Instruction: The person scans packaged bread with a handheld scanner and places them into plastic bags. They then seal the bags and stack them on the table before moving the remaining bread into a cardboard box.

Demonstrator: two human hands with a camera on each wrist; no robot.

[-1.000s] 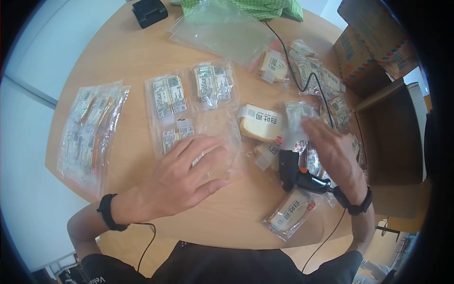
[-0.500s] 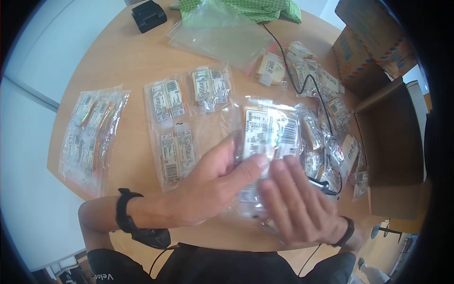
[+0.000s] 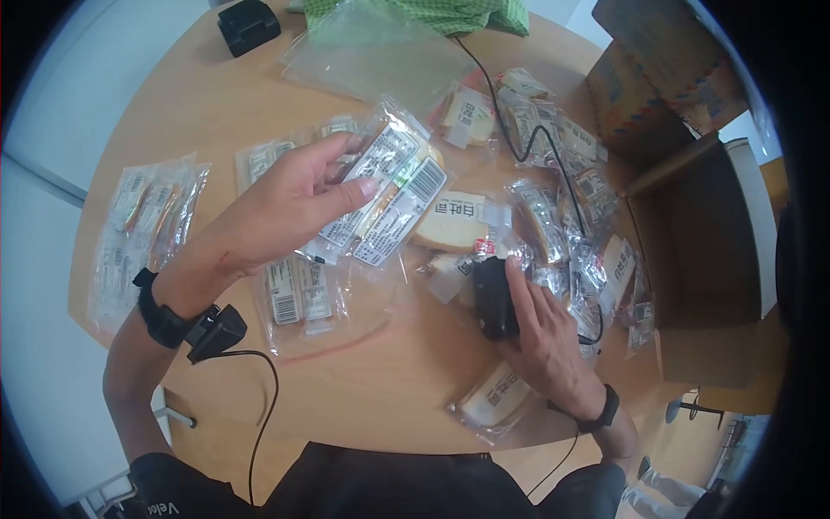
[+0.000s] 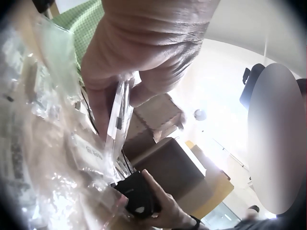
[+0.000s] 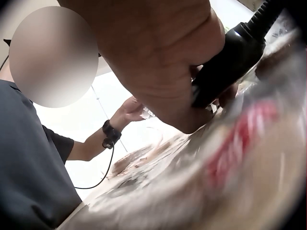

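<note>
My left hand (image 3: pixel 290 203) pinches a plastic-wrapped pack of sliced bread (image 3: pixel 402 212) between thumb and fingers, its barcode label facing up, tilted above the table. In the left wrist view the pack (image 4: pixel 119 122) is seen edge-on under the fingers. My right hand (image 3: pixel 549 350) grips a black corded barcode scanner (image 3: pixel 494 298), its head toward the left. The right wrist view has the scanner's handle (image 5: pixel 230 62) in the curled fingers. Below the held pack lies a large clear bag (image 3: pixel 294 298) with labelled bread packs in it, partly hidden by the left hand.
Loose bread packs (image 3: pixel 454 221) lie in a heap on the right, with the scanner's cable (image 3: pixel 553 143) across them. An open cardboard box (image 3: pixel 700 259) stands at the right edge. A filled bag (image 3: pixel 143 233) lies far left; empty clear bags (image 3: pixel 363 60) lie at the back.
The left hand has lifted from the big bag and now holds a bread pack, carried up and left. The right hand has left the pack and taken hold of the scanner.
</note>
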